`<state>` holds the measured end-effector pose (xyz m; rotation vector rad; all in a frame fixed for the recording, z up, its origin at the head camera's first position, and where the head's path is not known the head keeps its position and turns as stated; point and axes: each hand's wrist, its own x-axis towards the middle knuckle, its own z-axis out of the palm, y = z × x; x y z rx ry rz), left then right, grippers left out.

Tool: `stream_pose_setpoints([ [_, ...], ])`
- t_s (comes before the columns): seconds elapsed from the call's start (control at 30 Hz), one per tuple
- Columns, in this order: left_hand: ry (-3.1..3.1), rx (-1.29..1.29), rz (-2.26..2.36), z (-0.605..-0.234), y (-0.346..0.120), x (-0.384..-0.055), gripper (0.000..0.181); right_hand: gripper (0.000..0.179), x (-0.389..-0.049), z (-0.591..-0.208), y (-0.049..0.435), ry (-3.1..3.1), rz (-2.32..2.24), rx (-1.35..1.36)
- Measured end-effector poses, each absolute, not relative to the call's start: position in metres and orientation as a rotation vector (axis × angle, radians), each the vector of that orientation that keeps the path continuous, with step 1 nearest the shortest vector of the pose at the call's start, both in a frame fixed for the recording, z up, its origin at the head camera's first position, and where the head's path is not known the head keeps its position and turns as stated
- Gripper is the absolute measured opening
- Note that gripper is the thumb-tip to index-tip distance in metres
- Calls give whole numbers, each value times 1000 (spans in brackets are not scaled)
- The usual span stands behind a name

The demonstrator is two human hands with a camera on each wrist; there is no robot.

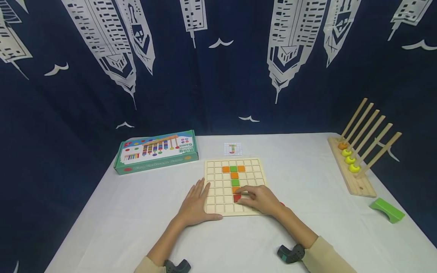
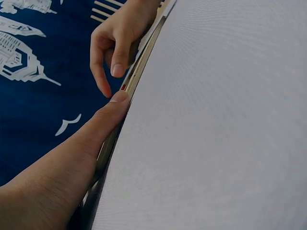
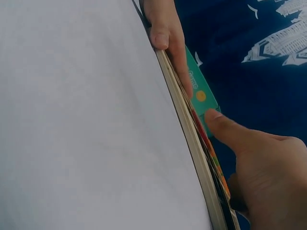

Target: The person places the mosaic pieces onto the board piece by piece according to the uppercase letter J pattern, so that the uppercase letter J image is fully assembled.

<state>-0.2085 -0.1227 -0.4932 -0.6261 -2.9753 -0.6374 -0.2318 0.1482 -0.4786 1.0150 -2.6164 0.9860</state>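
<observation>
A square wooden grid board (image 1: 218, 208) lies on the table. Its colored tiles form a row of an orange, a green (image 1: 233, 168) and an orange one, with a column below ending in a red tile (image 1: 237, 198). My left hand (image 1: 194, 204) rests along the board's left edge, fingers spread, thumb at the near corner. Over the red tile hovers my right hand (image 1: 261, 199), thumb and index finger apart, with nothing visible between them. In the left wrist view the right hand (image 2: 117, 43) shows loosely bent fingers above the board. Something red (image 1: 282, 204) is partly hidden by the right wrist.
A small pattern card (image 1: 233, 149) lies beyond the board. The green game box (image 1: 157, 153) sits at back left. At right stands a wooden peg base (image 1: 362, 185) with upright rods and several orange and yellow rings, near a green arched block (image 1: 387, 210).
</observation>
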Motion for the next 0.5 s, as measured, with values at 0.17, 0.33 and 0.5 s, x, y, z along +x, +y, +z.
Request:
stream_pose_setpoints([
  [0.17, -2968, -631, -639, -496, -121, -210, 122, 31, -229, -475, 169, -2645, 1090, 916],
  [0.33, -2972, -634, -638, -497, -122, -210, 123, 25, -226, -475, 205, -2582, 1143, 815],
  [0.5, -2966, -629, -636, -497, -123, -210, 122, 25, -221, -475, 244, -2547, 1141, 721],
])
